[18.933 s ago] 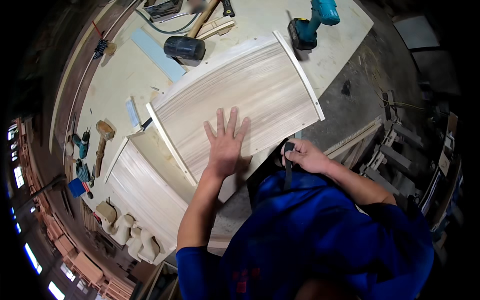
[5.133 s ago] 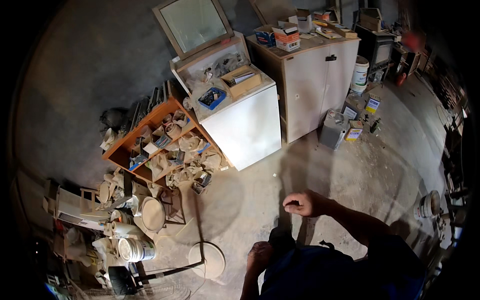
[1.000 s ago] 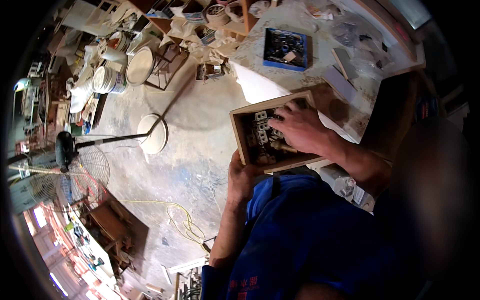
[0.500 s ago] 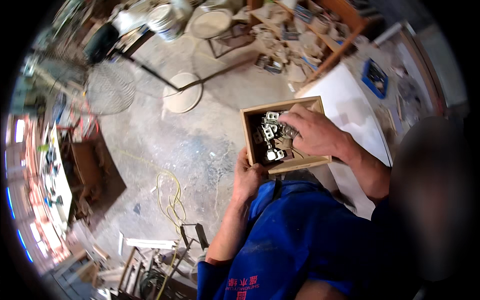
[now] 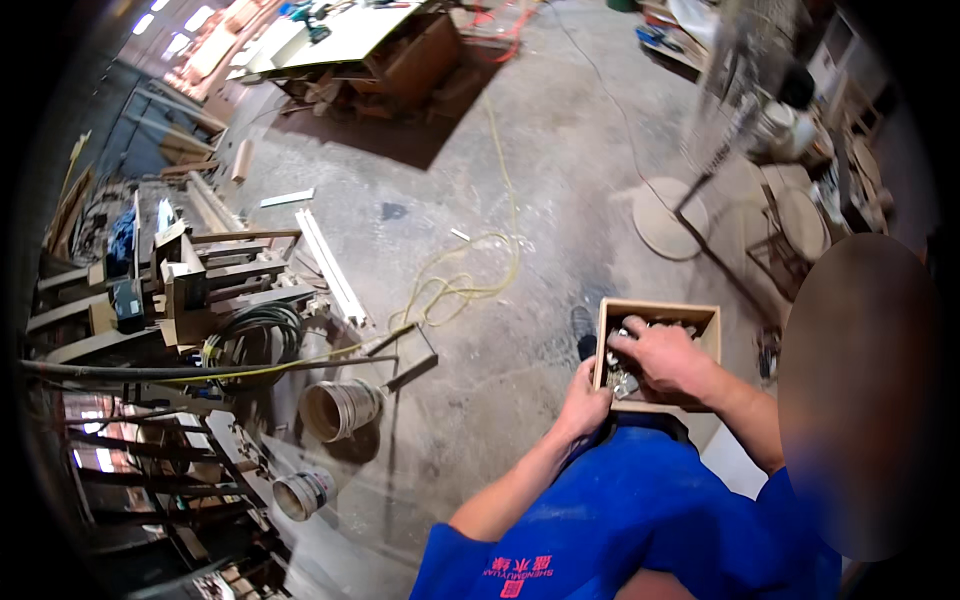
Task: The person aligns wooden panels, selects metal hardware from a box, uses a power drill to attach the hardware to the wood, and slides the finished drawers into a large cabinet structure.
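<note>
My left hand (image 5: 583,402) grips the near left corner of a shallow wooden box (image 5: 660,306), held in front of my blue apron (image 5: 600,500). My right hand (image 5: 668,358) reaches into the box from the right, its fingers bent down among small silver metal fittings (image 5: 625,385) that look like cabinet hinges. Those fingers are partly closed, and what lies between them is hidden. More fittings show around the fingertips, while the hand and wrist cover much of the box's inside.
A fan with a round base (image 5: 670,218) stands at the right. A yellow hose (image 5: 470,288) loops over the floor. Two buckets (image 5: 340,410) lie at the lower left, near stacked wood and frames (image 5: 215,280). A workbench (image 5: 340,45) with tools is at the far left.
My view has swung left, bringing the buckets and wood stack into sight. The box now sits farther right and lower in the picture. My right hand remains in the box, the left on its corner.
</note>
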### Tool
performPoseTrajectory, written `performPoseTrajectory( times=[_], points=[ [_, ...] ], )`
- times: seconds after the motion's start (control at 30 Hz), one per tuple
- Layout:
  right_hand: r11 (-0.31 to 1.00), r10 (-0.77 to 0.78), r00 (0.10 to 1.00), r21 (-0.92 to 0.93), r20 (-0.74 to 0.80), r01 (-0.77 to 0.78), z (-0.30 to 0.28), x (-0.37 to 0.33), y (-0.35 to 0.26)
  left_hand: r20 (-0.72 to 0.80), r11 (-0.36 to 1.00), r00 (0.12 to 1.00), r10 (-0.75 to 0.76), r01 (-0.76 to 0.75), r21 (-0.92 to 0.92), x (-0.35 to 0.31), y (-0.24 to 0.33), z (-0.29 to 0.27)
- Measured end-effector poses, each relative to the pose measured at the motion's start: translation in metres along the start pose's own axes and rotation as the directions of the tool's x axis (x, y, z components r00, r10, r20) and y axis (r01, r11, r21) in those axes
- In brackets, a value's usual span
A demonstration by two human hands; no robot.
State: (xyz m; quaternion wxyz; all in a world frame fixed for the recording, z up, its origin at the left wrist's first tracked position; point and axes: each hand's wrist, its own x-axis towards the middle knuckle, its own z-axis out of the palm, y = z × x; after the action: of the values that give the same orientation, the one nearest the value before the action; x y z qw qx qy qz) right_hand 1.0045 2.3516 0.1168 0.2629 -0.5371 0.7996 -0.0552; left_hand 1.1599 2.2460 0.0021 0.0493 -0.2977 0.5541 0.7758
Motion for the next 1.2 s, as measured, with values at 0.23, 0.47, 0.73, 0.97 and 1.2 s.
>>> performPoseTrajectory(
  times=[0.23, 0.47, 0.73, 0.97, 1.2],
  points=[
    [0.982, -0.155, 0.941, -0.06, 0.3, 0.181, -0.052, 0.228, -0.001, -0.2, 0.99, 0.974, -0.106, 0.086, -0.111, 0.079, 0.111, -0.122],
    [0.954, -0.266, 0.866, -0.015, 0.423, 0.301, -0.166, 0.414, -0.061, -0.427, 0.997, 0.901, -0.072, 0.057, -0.05, 0.143, 0.215, -0.259],
    [0.896, -0.355, 0.844, -0.11, 0.402, 0.43, -0.211, 0.631, -0.104, -0.495, 0.951, 0.863, -0.102, -0.061, -0.303, 0.238, 0.306, -0.419],
    [0.947, -0.322, 0.942, 0.016, 0.092, 0.322, -0.3, 0.791, -0.151, -0.496, 0.969, 0.868, 0.029, -0.145, -0.198, 0.319, 0.416, -0.589],
    [0.9, -0.205, 0.915, 0.3, -0.346, 0.315, -0.38, 0.953, -0.157, -0.393, 0.956, 0.914, 0.104, -0.2, -0.213, 0.422, 0.537, -0.734]
  ],
)
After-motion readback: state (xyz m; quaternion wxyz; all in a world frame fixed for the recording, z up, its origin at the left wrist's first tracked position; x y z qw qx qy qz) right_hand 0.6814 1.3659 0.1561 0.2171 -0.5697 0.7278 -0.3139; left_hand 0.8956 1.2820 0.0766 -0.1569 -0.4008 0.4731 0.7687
